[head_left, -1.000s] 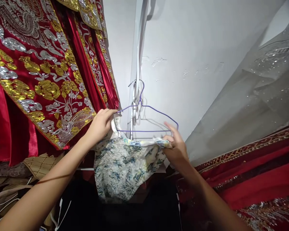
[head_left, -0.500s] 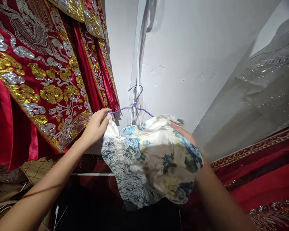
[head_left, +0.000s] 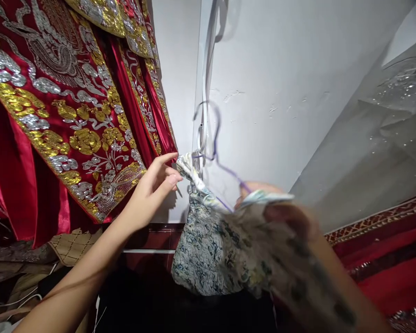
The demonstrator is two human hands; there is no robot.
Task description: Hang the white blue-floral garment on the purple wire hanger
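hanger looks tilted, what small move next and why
Probably steady the purple wire hanger with the left hand, which is open beside it. The floral cloth bunches at one end, and the blurred right hand is pulling it across.

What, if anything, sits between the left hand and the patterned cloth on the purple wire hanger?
Nothing visible. The left hand is open, fingers spread, just left of the blue-and-white patterned cloth draped on the purple wire hanger; only a bare gap separates them.

Garment (head_left: 208, 249) on hanger (head_left: 217, 157), hands flanking
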